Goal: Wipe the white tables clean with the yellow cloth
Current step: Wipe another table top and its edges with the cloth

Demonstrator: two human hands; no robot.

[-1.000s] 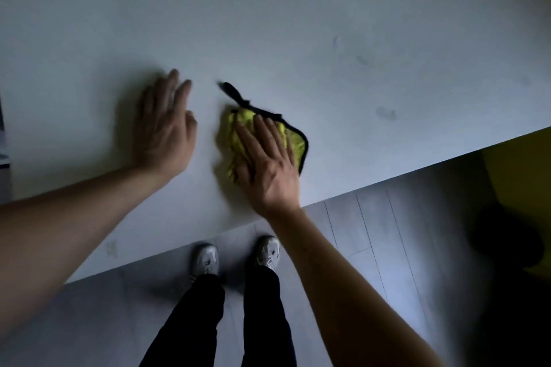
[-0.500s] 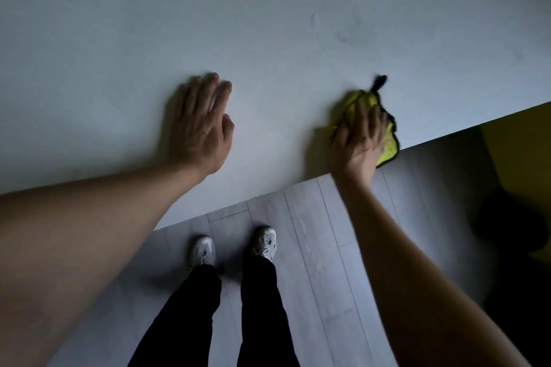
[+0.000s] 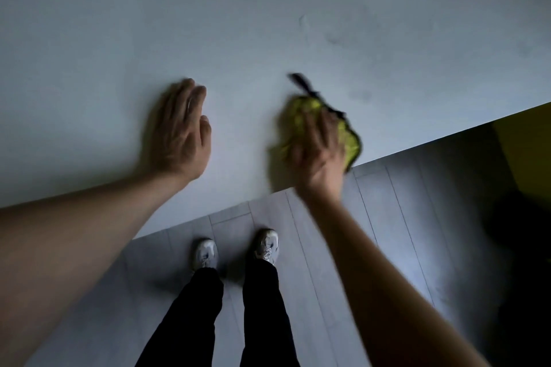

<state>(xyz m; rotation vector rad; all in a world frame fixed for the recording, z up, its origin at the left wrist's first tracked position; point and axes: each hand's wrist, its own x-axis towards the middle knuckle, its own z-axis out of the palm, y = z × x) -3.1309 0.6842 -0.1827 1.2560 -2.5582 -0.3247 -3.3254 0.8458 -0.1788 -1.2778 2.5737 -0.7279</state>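
Head camera, looking down: a person's right hand (image 3: 320,143) presses a crumpled yellow microfibre cloth with black edging (image 3: 347,135) onto the flat white counter (image 3: 119,39), near its front edge at right. The fingers look spread over the cloth, though blur hides whether the grip closes on it. The left hand (image 3: 179,131) lies flat, fingers straight, on the counter to the left, holding nothing. Soft, light and limp, the cloth likely bunches under pressure and is best held under a flat palm at its middle. Since half a second ago the cloth has slid left, farther from the edge; faint smudges (image 3: 337,39) remain beyond it.
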